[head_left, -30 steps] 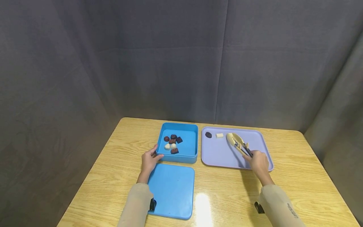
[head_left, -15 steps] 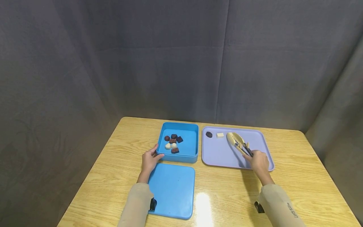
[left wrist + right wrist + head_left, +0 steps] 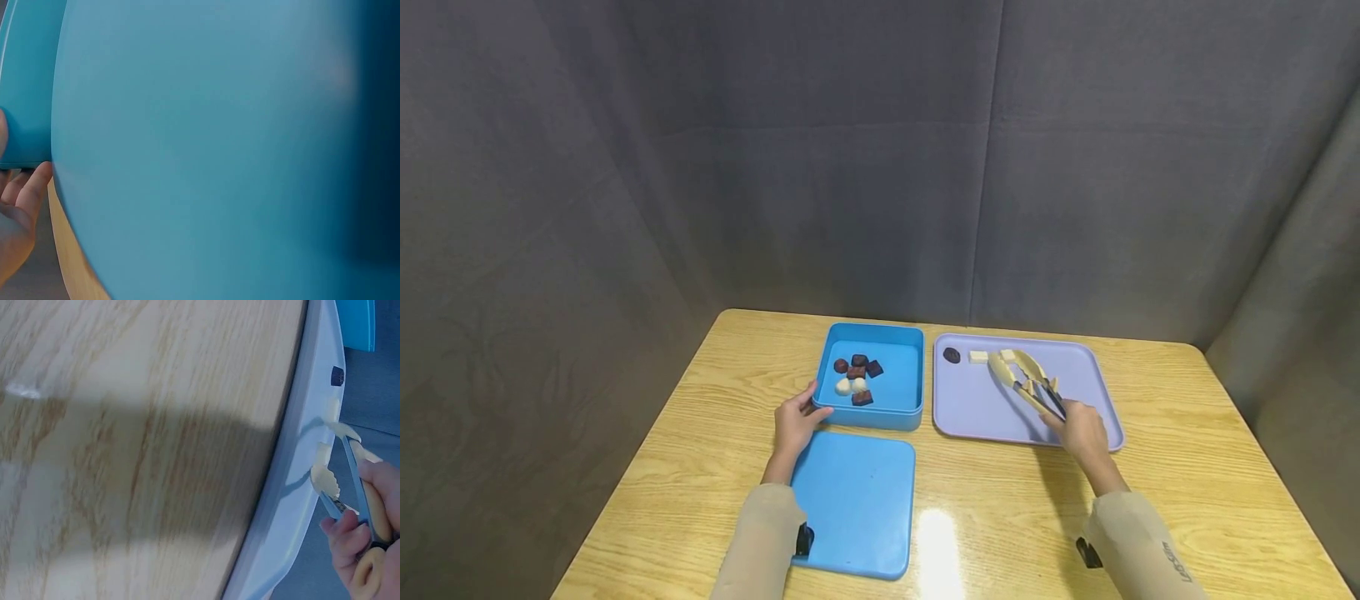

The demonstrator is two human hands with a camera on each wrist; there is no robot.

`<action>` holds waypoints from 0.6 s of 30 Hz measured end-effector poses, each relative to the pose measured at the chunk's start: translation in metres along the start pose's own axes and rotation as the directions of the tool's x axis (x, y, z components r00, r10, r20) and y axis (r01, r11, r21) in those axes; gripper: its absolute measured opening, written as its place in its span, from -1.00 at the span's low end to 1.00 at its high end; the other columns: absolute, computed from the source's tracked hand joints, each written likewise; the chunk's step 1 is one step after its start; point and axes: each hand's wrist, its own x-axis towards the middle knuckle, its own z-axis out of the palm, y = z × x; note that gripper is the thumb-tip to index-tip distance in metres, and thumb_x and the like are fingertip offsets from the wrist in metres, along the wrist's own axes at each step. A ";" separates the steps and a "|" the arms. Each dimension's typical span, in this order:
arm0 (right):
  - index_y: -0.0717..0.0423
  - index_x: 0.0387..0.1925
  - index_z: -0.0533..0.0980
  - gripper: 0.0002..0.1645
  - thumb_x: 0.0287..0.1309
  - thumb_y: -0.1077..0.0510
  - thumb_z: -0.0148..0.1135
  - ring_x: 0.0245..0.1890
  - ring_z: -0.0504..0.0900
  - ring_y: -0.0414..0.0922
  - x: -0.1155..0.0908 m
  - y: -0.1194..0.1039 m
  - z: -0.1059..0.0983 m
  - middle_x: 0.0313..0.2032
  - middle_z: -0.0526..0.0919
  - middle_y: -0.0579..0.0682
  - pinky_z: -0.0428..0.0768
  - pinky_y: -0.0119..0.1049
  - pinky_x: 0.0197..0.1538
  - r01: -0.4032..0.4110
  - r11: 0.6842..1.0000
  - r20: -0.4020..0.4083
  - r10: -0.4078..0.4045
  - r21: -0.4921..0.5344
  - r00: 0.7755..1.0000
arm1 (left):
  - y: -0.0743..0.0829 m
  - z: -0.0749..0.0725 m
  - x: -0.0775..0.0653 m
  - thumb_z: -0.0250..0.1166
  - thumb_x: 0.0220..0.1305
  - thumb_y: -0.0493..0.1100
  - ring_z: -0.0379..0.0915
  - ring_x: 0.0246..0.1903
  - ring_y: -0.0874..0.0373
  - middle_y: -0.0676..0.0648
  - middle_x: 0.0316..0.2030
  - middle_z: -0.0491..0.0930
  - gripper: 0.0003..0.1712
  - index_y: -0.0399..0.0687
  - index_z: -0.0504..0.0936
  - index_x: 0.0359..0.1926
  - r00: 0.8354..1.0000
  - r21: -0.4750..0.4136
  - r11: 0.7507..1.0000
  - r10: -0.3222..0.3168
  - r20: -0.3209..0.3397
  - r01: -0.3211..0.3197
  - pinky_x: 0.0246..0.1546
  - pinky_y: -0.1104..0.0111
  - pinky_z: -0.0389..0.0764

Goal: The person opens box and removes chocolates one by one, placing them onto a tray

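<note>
My left hand [image 3: 793, 423] grips the near left corner of a blue box [image 3: 891, 420], thumb at the front wall and fingers along the left side. In the left wrist view the hand [image 3: 19, 219] shows only in part beside the box [image 3: 28, 81]. Several dark, brown and white chocolates [image 3: 856, 373] lie inside. My right hand [image 3: 1084, 432] holds beige-tipped tongs [image 3: 1033, 392] over a lilac tray [image 3: 970, 408]. Their spread tips stand either side of a white chocolate [image 3: 1007, 355]. Left of it lie another white block [image 3: 978, 357] and a dark oval chocolate [image 3: 952, 355].
A flat blue lid [image 3: 857, 504] lies in front of the box, under the left forearm; it fills most of the left wrist view. The wooden table [image 3: 992, 508] carries everything. A grey curtain [image 3: 850, 167] hangs behind and at both sides.
The tongs have spread wider and their left tip has shifted left, so a white chocolate now shows between the tips. The left hand and box stay put.
</note>
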 end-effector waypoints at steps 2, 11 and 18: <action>0.22 -0.66 0.35 -0.66 -0.01 0.11 0.25 -0.65 0.37 0.02 0.000 0.001 -0.001 -0.71 0.38 0.04 0.31 -0.16 -0.65 0.024 1.000 0.017 -0.024 -0.007 1.000 | 0.000 0.000 0.000 0.33 0.01 -0.33 0.33 0.05 -0.10 -0.22 0.12 0.34 -0.38 -0.31 0.35 0.14 1.000 -0.003 1.000 0.002 0.002 -0.002 -0.06 0.24 0.46; 0.43 -0.43 0.43 -0.65 -0.06 0.16 0.28 -0.57 0.42 0.05 -0.005 0.008 0.001 -0.60 0.47 0.14 0.39 -0.09 -0.57 0.064 0.998 0.039 -0.064 0.012 0.997 | 0.001 0.001 0.000 0.33 0.00 -0.34 0.35 0.03 -0.12 -0.23 0.10 0.35 -0.38 -0.31 0.36 0.13 1.000 0.005 1.000 0.007 -0.005 -0.007 -0.07 0.23 0.47; 0.45 -0.23 0.48 -0.45 -0.12 0.04 0.34 -0.51 0.48 0.13 -0.012 0.015 0.002 -0.48 0.55 0.29 0.38 -0.06 -0.54 0.026 0.999 -0.055 -0.027 -0.022 0.998 | -0.002 0.001 0.001 0.33 -0.01 -0.35 0.34 0.04 -0.13 -0.26 0.11 0.34 -0.37 -0.36 0.35 0.13 0.999 0.015 0.999 0.037 -0.007 -0.037 -0.07 0.22 0.47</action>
